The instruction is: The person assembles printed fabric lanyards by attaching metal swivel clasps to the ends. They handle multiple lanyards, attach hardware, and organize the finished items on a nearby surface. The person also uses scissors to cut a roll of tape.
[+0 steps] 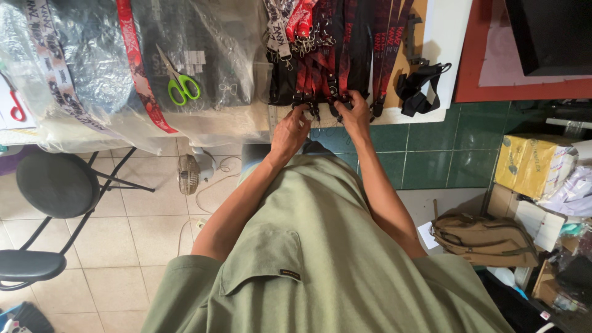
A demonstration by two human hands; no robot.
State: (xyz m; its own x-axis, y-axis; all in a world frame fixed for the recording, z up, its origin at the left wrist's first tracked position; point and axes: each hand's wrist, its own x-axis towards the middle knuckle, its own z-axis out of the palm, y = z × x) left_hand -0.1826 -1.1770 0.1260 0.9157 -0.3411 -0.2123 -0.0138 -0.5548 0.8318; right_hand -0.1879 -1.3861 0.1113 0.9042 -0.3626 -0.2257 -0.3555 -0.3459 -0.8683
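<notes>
Pinching metal clips at the near table edge, the left hand [290,131] and right hand [354,111] both close on the ends of red-and-black lanyards [327,55]; green-handled scissors [179,80] lie well left.

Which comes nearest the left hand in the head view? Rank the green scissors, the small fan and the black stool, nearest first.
From the left hand:
1. Small fan, on the floor, lower left of the hand.
2. Green scissors, on the table, upper left.
3. Black stool, far left.
</notes>
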